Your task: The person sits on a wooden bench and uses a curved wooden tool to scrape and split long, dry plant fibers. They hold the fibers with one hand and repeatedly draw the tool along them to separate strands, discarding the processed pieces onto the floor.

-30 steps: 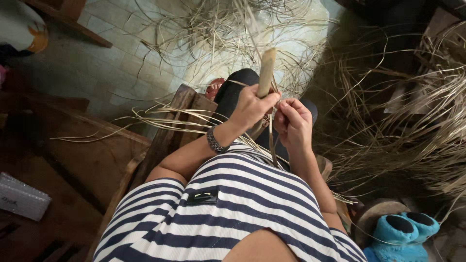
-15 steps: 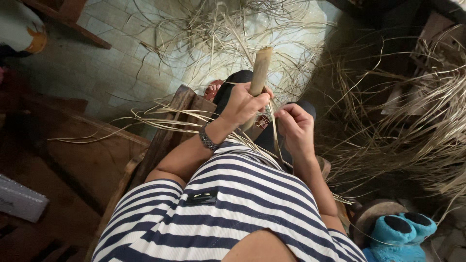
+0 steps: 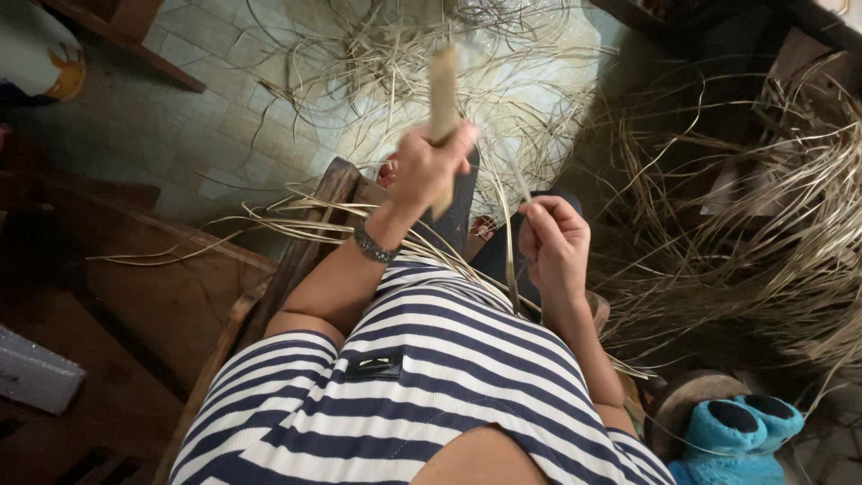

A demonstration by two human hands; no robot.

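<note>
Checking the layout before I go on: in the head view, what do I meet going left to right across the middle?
Wooden bench → left hand gripping a wooden stick → right hand pinching a thin fibre strand → heap of dry fibres.

shirt point(image 3: 431, 377): navy and white stripes | stick point(image 3: 443, 90): pale tan | straw strands point(image 3: 754, 224): dry beige | slippers point(image 3: 741, 436): bright turquoise | floor tiles point(image 3: 197, 135): grey-green | bracelet point(image 3: 373, 244): dark metallic

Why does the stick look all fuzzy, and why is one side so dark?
In the head view, the stick and the left hand gripping it are smeared by motion blur, while the right hand pinching a strand looks sharper; light falls on the tiled floor ahead, and the wooden bench at left sits in shadow.
</note>
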